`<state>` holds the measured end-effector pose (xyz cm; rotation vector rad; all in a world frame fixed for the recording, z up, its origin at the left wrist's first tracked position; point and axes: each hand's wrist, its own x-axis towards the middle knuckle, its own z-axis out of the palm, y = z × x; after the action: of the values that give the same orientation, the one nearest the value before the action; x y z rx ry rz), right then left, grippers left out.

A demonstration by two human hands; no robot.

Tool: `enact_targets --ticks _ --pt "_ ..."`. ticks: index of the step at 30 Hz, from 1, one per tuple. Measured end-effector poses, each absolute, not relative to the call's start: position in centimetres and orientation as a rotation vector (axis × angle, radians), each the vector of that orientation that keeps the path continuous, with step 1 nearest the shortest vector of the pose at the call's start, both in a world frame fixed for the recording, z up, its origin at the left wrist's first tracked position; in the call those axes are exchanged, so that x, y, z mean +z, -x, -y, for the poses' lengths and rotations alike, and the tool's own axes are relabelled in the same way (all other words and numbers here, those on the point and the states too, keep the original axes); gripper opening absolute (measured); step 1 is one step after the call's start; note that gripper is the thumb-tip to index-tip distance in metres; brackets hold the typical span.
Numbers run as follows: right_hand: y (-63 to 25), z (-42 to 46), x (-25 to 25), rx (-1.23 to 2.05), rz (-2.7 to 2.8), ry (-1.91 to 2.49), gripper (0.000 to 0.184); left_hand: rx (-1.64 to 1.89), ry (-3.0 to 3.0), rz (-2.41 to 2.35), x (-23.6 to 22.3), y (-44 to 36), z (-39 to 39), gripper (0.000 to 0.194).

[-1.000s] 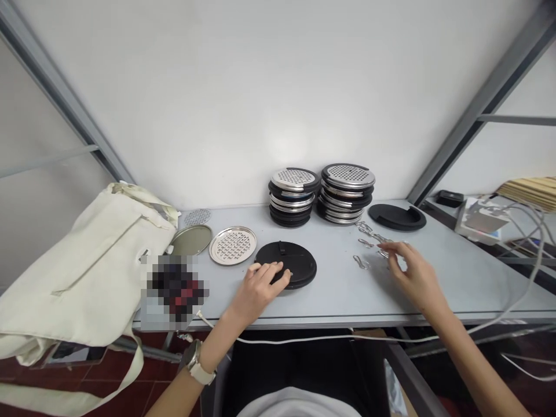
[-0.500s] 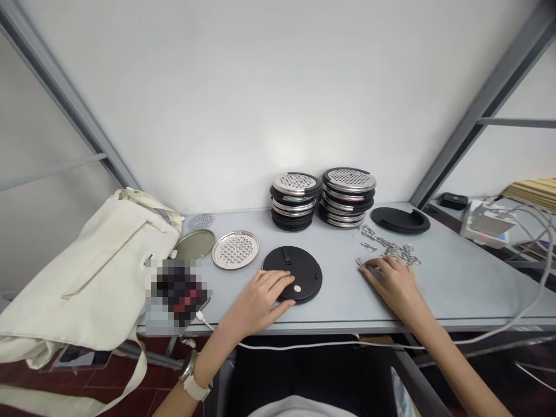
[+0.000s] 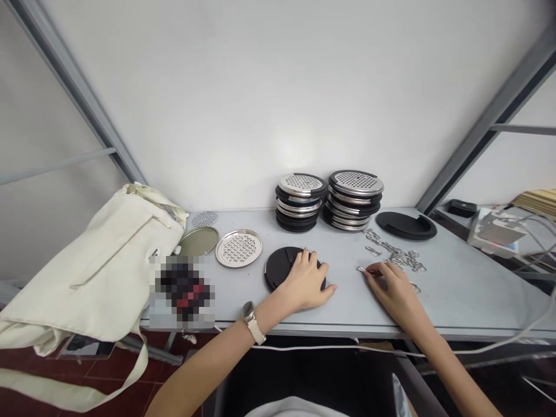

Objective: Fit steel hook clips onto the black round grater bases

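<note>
Pinching hand: the right hand (image 3: 393,285), thumb and forefinger nearly together on one end of a small metal clip (image 3: 361,269); how firmly is hard to tell at this size.
Clip: low at the table (image 3: 339,307), its long axis roughly sideways, free end pointing left towards the black disc (image 3: 277,267) and apart from it.
Black disc: flat on the table, left of the clip, partly under the left hand (image 3: 306,282), whose fingers are spread across its right side, not closed around it.
Loose clips (image 3: 406,259): heaped just beyond the right hand.
</note>
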<state>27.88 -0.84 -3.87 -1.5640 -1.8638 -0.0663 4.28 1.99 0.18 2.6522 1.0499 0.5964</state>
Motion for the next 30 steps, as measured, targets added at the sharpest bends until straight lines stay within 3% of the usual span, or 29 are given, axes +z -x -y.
enact_targets --ticks 4,13,20,26,30 --pt "-27.7 1.0 -3.7 -0.07 1.847 1.575 0.02 0.64 -2.576 -0.857 0.0 -2.8 -1.9 0.05" --pt "-27.7 1.1 -3.5 0.011 1.809 1.548 0.014 0.356 -2.4 -0.569 3.2 2.9 -0.5 0.066" --pt "-24.0 0.7 -0.9 0.356 1.81 1.448 0.011 0.64 -1.887 -0.637 3.1 3.5 0.9 0.043" --pt "-20.2 -1.3 0.6 0.675 1.779 1.265 0.012 1.002 -2.14 -1.194 1.2 3.0 -0.4 0.025" --pt "-18.9 -1.9 -0.6 0.702 1.782 1.216 0.016 0.905 -2.271 -1.251 0.6 3.1 -1.1 0.022"
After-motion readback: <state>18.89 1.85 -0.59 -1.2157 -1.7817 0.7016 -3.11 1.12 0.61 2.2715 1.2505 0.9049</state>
